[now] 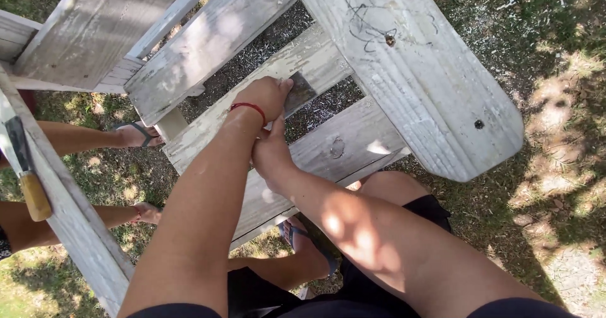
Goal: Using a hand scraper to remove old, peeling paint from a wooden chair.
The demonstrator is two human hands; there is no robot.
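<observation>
Left hand [268,97], red cord at wrist, gripped a dark flat scraper blade [298,92] pressed on a white-painted slat [315,62]. Right hand [273,154] closed just beneath, touching the left wrist. Paint flakes [265,49] littered the ground below.

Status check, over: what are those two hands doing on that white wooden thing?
Left hand pressing scraper blade on white slat. Right hand braced beneath left wrist. Another person's legs close on left side.

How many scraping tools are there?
2. One scraper is pressed on a white wooden slat under the left hand, with the right hand just behind. Another, with a wooden handle, lies on the board at left. More may be hidden.
</observation>
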